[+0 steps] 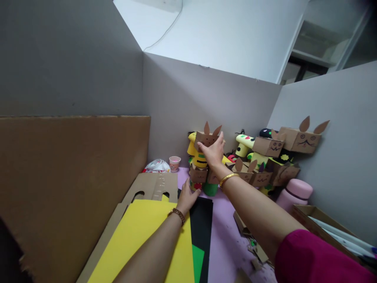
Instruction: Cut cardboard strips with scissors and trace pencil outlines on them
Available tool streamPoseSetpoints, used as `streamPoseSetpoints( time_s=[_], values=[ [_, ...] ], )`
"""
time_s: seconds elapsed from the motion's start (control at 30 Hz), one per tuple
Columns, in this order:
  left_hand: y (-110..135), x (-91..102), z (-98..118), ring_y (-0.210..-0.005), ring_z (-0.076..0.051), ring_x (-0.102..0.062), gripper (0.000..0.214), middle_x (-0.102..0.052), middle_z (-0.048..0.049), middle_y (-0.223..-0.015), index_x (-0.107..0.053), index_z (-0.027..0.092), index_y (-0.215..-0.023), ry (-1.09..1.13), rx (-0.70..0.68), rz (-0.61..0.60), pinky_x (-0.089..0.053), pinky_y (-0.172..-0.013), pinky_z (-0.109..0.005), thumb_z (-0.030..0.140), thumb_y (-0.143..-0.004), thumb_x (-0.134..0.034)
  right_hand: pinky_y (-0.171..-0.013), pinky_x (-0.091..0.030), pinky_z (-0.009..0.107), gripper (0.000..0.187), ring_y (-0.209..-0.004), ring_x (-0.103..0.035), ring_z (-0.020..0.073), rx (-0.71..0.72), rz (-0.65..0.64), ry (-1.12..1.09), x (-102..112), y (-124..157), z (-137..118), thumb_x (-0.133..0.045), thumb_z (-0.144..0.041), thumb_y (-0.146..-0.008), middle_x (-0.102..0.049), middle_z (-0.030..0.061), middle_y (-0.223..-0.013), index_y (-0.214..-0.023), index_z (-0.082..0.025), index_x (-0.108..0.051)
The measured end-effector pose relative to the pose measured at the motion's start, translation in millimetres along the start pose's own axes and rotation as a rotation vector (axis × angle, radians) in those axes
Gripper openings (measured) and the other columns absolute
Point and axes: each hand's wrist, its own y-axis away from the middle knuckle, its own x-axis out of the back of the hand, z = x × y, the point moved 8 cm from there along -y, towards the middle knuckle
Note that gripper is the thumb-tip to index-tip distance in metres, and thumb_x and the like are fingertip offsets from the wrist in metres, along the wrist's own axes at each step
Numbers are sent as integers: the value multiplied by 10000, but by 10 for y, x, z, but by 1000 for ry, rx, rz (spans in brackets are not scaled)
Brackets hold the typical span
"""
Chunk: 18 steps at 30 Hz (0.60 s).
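My right hand [214,151] grips a small cardboard box with leaf-shaped ears and a drawn animal face [206,138], thumb on its left front and fingers at its right side. The box sits at the top of a stack, above a yellow paper piece with black stripes [200,160]. Lower down, my left hand [188,198] has thumb and fingers on either side of a decorated paper tube [196,186] with a red flower. Another cardboard face box [198,175] rests just over that tube. Beside it stands a green tube [211,189], partly under a further box.
More eared boxes [268,146] and decorated tubes are stacked at right, near a pink bottle [295,192] and an open cardboard box [306,212]. Yellow sheets [147,232] and black paper [203,220] lie in front. A paper cup [174,164] stands behind; cardboard scraps [259,251] lie right.
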Motion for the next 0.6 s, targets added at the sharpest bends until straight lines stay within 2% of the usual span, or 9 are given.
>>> streamPoseSetpoints(
  time_s=[0.2, 0.6],
  values=[
    [13, -6, 8, -1104, -257, -521, 392, -495, -96, -1282, -499, 186, -1213, -15, -12, -15, -439, -903, -497, 307, -847, -570, -969, -360, 461, 1021, -1256, -366, 353, 0, -2, -19, 3, 4, -33, -738, -378, -590, -407, 261, -1341, -1395, -86, -182],
    [38, 14, 135, -1138, -267, -497, 384, -498, -94, -1283, -511, 182, -1200, -49, -74, -16, -409, -932, -516, 310, -843, -575, -932, -379, 486, 1080, -1189, -431, 392, -51, -4, 19, 9, 6, -57, -777, -400, -544, -451, 264, -1275, -1403, -104, -194]
  ],
)
